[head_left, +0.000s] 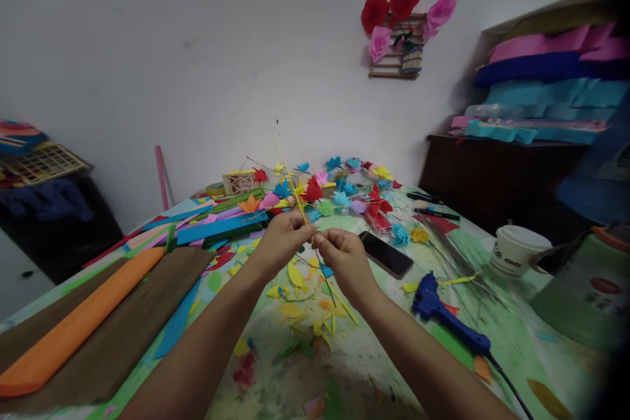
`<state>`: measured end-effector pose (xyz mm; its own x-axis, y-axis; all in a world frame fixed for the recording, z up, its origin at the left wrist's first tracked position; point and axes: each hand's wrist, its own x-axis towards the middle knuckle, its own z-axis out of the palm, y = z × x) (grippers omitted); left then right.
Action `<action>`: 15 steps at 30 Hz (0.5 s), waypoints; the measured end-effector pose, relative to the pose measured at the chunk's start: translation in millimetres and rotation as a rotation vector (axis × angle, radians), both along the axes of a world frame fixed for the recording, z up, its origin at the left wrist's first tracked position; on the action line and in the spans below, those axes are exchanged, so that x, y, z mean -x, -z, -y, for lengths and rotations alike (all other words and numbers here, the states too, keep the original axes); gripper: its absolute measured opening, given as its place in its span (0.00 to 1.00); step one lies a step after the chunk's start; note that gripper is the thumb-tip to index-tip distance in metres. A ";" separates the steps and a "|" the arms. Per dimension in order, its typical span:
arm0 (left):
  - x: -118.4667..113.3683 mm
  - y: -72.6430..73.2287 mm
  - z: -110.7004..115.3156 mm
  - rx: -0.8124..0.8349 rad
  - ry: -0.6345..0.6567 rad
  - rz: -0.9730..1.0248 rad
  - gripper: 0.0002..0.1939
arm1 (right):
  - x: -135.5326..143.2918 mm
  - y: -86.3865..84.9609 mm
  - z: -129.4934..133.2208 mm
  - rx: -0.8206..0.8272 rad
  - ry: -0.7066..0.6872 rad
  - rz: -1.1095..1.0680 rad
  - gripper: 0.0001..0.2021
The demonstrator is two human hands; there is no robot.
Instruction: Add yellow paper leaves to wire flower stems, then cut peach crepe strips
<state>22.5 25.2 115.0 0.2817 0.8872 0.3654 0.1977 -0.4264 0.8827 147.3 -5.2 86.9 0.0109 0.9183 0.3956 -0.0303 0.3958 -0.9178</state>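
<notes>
Over the middle of the table, my left hand [285, 239] pinches a thin wire stem [298, 202] with yellow paper along its upper part. My right hand [342, 256] is closed on the same stem just below, its thumb and forefinger pressed together. The fingertips of both hands nearly meet. From under my right hand a yellow paper strip [347, 307] hangs down beside the dark lower end of the wire. Below lie yellow paper scraps [291, 310]. Colourful paper flowers [312, 190] are spread behind my hands.
A blue glue gun [450, 318] with a cord lies at the right, near a phone [386, 254], loose wires [455, 262], a lidded paper cup [516, 249] and a greenish jug [585, 289]. Brown crepe paper [162, 308] and an orange roll [93, 315] cover the left.
</notes>
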 end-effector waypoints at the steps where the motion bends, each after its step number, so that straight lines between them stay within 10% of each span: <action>1: 0.2 -0.1 0.4 0.010 0.005 0.017 0.09 | 0.3 -0.5 0.6 0.001 -0.008 -0.001 0.12; 15: 0.6 -1.7 2.1 0.075 0.066 0.106 0.21 | 0.8 -1.7 1.3 0.011 -0.025 -0.007 0.11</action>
